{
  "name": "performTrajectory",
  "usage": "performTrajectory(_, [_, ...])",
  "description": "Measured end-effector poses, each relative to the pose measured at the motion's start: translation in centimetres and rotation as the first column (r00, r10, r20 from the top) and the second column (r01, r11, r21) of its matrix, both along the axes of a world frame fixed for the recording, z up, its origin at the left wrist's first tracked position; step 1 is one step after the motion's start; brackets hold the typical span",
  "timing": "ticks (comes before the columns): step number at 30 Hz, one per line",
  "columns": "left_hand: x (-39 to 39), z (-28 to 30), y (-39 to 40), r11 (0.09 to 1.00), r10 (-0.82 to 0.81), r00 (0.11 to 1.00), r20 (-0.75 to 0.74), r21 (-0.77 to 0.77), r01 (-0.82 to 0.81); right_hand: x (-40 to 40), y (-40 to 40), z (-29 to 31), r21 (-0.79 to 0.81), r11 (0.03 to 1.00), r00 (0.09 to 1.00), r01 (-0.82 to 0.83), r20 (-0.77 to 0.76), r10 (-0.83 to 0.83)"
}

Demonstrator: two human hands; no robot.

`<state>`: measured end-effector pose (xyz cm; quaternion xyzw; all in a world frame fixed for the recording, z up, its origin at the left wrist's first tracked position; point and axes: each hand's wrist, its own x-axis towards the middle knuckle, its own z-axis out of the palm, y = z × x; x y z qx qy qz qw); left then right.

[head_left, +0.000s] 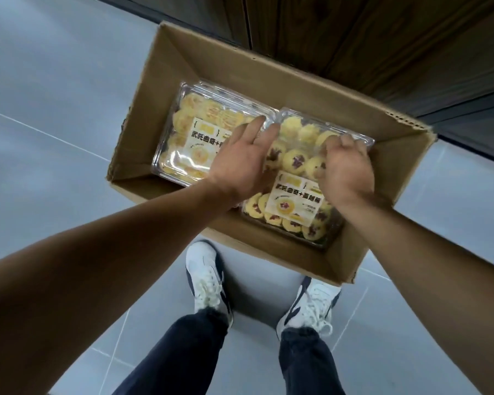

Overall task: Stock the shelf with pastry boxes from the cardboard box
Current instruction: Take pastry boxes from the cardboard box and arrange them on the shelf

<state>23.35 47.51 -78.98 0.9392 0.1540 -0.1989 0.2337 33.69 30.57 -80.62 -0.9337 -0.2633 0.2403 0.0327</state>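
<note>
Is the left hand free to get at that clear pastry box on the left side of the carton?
Probably yes. The left hand already hovers over the left pastry box, fingers straight; the cardboard box is open-topped and nothing covers it.

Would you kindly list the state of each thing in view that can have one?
cardboard box: open, flaps up, on the floor.
left pastry box: lid closed, lying flat inside the carton.
right pastry box: lid closed, in the carton, touched by both hands.
left hand: fingers straight, reaching between the two pastry boxes.
right hand: fingers curled over the right pastry box's right edge.
</note>
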Motion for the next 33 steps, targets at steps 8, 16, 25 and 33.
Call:
performTrajectory(8, [0.8,4.3,0.1,0.989,-0.126,0.992,-0.025,-0.083,0.124,-2.8,-0.6,6.3,0.34,0.931,0.991,-0.133,0.038,0.128])
performTrajectory(16, [-1.6,6.8,8.5,0.969,0.233,0.972,-0.006,-0.082,-0.233,-0.8,1.3,7.0,0.227,0.973,0.998,0.045,0.032,-0.053])
performTrajectory(25, [-1.7,1.7,12.2,0.882,0.464,0.884,-0.063,-0.06,-0.467,2.3,2.9,-3.4,-0.191,0.977,0.959,-0.091,-0.28,0.034])
performTrajectory(33, [-5.0,1.4,11.6,0.884,0.462,0.886,-0.043,0.093,-0.457,-1.8,1.4,-5.0,-0.24,0.961,0.967,-0.138,-0.24,0.079])
